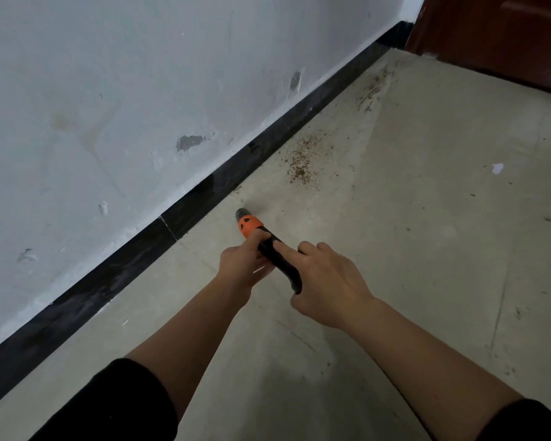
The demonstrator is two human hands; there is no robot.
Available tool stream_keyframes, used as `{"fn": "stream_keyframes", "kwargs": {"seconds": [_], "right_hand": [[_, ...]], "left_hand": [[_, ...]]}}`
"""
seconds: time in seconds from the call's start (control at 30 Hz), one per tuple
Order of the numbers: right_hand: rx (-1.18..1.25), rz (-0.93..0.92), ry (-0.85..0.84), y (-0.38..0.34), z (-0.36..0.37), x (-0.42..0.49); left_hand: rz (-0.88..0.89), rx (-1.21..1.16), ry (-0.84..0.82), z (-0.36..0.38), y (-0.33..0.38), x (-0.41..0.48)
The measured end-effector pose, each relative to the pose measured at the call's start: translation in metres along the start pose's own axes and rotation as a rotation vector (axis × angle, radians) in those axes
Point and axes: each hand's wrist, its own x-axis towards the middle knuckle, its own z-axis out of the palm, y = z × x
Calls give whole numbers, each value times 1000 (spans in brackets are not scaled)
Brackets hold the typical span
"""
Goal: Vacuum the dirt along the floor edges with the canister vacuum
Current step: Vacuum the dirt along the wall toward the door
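**Inspector:** Item one, the tool. Where is it?

**Assessor:** The black wand point(275, 254) is held low over the floor point(427, 249), angled forward and left toward the black skirting board point(204, 198) under the white wall point(109, 90). Its dark tip point(241, 214), ahead of the orange collar point(250, 225), is near the skirting. I cannot tell whether it touches the floor. The canister and hose are out of view.

**Inspector:** The hands?

**Assessor:** The left hand point(240, 262) grips the wand just behind the collar, fingers curled round it. The right hand point(330, 289) holds the rear end, with the forefinger laid straight along the top and the other fingers curled. Both dark sleeves are pushed up the forearms.

**Inspector:** Which step is in hand?

**Assessor:** In my judgement, the pass along this edge is under way. The nearer patch of dirt point(301, 160) lies untouched ahead of the tip, just beside the skirting. A second patch point(374, 87) sits farther along, near the brown door point(506, 36).

**Inspector:** What does the next move require?

**Assessor:** The tip should go forward along the skirting line, kept low and close to the edge, until it covers the nearer patch. A white scrap point(497, 168) lies well out to the right, off this line.
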Motion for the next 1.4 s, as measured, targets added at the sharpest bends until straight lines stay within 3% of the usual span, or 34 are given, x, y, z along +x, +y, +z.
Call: {"fn": "stream_keyframes", "kwargs": {"seconds": [1.4], "right_hand": [[-25, -71, 15, 46, -7, 76]], "left_hand": [[112, -53, 46, 38, 32, 55]]}}
